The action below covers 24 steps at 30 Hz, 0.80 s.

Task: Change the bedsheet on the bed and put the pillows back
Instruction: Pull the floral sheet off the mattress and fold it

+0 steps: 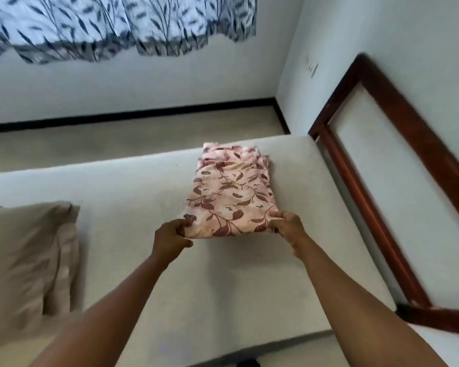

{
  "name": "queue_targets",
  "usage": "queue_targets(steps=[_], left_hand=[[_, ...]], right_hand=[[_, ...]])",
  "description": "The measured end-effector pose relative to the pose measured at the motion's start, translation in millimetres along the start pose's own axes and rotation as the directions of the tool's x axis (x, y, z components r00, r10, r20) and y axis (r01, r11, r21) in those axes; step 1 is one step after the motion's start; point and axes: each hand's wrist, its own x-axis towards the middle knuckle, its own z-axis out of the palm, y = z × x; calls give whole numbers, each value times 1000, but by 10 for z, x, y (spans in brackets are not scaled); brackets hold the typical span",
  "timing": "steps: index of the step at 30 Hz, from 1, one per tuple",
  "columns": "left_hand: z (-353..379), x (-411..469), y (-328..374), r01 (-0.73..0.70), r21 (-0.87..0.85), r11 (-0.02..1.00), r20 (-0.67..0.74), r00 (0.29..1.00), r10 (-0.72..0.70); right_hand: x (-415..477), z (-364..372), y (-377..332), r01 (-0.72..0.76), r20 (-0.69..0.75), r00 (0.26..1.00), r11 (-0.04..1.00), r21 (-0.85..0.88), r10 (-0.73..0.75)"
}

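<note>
Folded sheet (231, 192) lay on bare mattress (143, 197), long axis 12-to-6, left hand (171, 238) pinching its 7 o'clock corner, right hand (289, 229) its 5 o'clock corner, both equally near.

A pale pink sheet (231, 192) printed with maroon leafy vines is seen just ahead of the left hand (171, 238) and right hand (289, 229); a plain tan pillow (24, 255) is seen left of the left hand, a cream mattress (133, 197) beneath.

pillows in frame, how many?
1: a tan pillow lies on the bare mattress at the left edge of the view, apart from the folded floral sheet. It is cut off by the frame, so others may be hidden beyond it.
</note>
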Motion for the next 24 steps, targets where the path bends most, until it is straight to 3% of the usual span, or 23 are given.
queue_targets(steps=[6,10,13,17,20,24], left_hand=[[468,-552,-966,44,338,940,268,953,-141],[579,-996,-1278,-142,579,803,422,895,-146],[536,-1042,-1332,-315,631,709,478,877,-36],[372,-572,-1123,-429,659,618,451,883,131],[258,93,-694,-454,640,620,450,875,177],[114,1188,-118,-392,577,717,355,910,213]], right_hand=[[-555,229,1196,-56,168,973,874,-483,155],[-974,323,1676,-2,203,959,722,-692,197],[-1102,378,1773,130,189,981,565,-814,46],[-811,346,1578,208,140,972,415,-886,-188],[-301,232,1229,224,118,961,450,-865,-251],[784,105,461,234,64,946,530,-815,-319]])
